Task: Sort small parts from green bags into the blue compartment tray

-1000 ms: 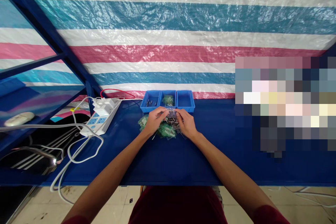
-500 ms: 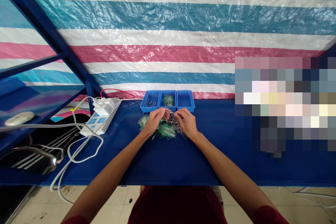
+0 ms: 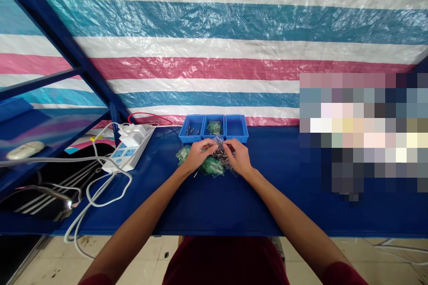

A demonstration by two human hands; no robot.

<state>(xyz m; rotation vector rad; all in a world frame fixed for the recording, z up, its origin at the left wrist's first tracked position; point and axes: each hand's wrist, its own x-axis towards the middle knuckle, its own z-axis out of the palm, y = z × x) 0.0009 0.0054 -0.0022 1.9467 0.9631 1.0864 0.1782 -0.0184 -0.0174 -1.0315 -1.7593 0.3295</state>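
Head view: on the glossy blue tabletop [image 3: 217,209] stand three blue rectangular plastic bins [image 3: 190,139]. My left hand [image 3: 198,156] and right hand [image 3: 240,156] are both clamped on one small clear plastic bag [image 3: 219,140], just above green plastic packets [image 3: 214,168] and small metal pins [image 3: 220,153]. The fingertips take little of this slippery film, so I judge it could slip and drop among the pins. I can read no brand or label.

Workshop bench: blue parts bins [image 3: 236,137], small metal pieces [image 3: 221,154], power strip [image 3: 129,155].
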